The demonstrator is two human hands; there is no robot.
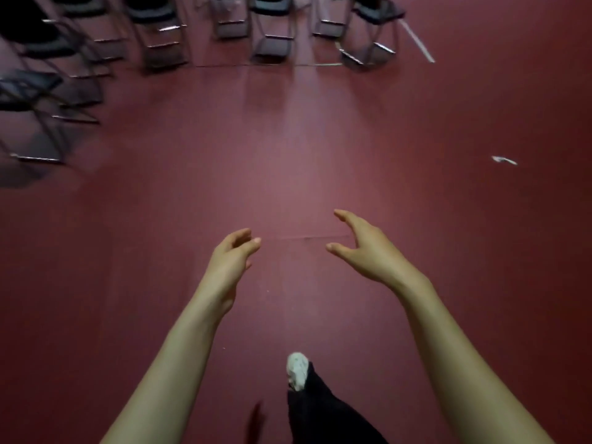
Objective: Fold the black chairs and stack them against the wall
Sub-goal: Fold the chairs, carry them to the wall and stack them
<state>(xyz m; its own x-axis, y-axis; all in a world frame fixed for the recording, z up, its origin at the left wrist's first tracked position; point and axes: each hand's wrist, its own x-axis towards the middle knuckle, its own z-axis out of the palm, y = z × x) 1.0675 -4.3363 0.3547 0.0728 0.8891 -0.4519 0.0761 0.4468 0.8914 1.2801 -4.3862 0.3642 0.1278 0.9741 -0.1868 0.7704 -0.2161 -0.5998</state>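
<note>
Both hands are empty. Your left hand [232, 254] is out in front with its fingers loosely curled together and the thumb a little off them. Your right hand [362, 248] is wider, thumb well apart from the fingers, fingers slightly bent. Both are over bare red floor [288, 155], well apart from any chair.

The chairs [272, 14] are all unfolded. There's a row along the top of the view and a left cluster [35, 81] down the edge. The view is blurred, so I can't make out hinges or latches. No wall or folded stack is in view.

I read the step in hand as the walk-up to the next chair. Suggestions:
- Pick one target. The right-end chair [373, 14] sits skewed with open floor on its right, so it probably has the easiest access.
- Put one hand on top of the backrest and the other under the seat's front edge. Lift the seat and let the frame close.
- Keep your fingers off the crossing legs, since they can pinch.
- Mind the pale strip [418, 43] on the floor just beside that chair and the white scrap [504, 160] further right. Your shoe [298, 370] is out ahead, so both are slip risks.
- Carry the folded chair at your side so you can see the floor.
</note>
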